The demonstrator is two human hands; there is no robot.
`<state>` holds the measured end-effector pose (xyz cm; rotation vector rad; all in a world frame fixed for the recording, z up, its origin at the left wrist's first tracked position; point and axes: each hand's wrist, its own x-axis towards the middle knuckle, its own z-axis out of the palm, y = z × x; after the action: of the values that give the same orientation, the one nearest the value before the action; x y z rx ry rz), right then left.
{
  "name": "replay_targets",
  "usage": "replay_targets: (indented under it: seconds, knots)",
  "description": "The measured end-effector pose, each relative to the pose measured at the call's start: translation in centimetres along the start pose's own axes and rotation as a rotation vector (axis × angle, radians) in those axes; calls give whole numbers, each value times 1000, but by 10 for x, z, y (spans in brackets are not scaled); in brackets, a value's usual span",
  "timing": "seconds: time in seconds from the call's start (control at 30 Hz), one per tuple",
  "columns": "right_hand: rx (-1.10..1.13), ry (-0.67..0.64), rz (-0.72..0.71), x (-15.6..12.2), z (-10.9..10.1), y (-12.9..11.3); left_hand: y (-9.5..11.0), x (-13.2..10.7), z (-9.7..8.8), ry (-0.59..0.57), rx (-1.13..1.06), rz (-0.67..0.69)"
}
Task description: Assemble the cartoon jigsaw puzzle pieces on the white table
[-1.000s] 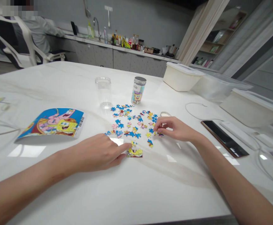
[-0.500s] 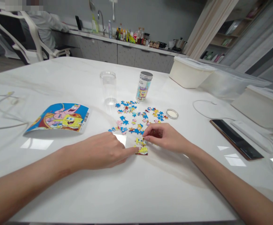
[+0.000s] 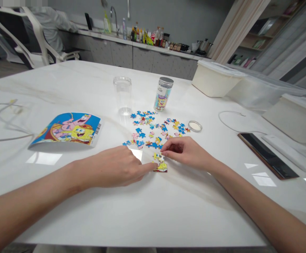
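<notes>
My left hand point(image 3: 114, 168) lies knuckles-up on the white table point(image 3: 153, 207), its forefinger stretched out and pressing the left edge of a small joined yellow puzzle cluster point(image 3: 161, 167). My right hand point(image 3: 186, 151) is curled, fingertips pinched on a small puzzle piece just above that cluster. Several loose blue, pink and yellow puzzle pieces point(image 3: 153, 128) are scattered beyond both hands.
A cartoon reference picture point(image 3: 68, 129) lies at left. A clear cup point(image 3: 122, 95), a puzzle jar point(image 3: 163, 93) and a round lid point(image 3: 194, 126) stand behind the pieces. A phone point(image 3: 267, 155), cables and white bins point(image 3: 216, 82) sit at right. A person sits far left by the counter.
My right hand has drawn back from the scattered pieces toward the yellow cluster, carrying a small piece. My left hand has stayed on the cluster. The view has shifted slightly.
</notes>
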<state>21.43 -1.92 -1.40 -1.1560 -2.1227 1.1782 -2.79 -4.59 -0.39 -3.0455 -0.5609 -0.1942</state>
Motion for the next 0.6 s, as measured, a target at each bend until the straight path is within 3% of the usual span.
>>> replay_targets:
  seconds: [0.6]
  knots:
    - [-4,18,-16,1,-3,5,-2,-2,2,50,-26,19]
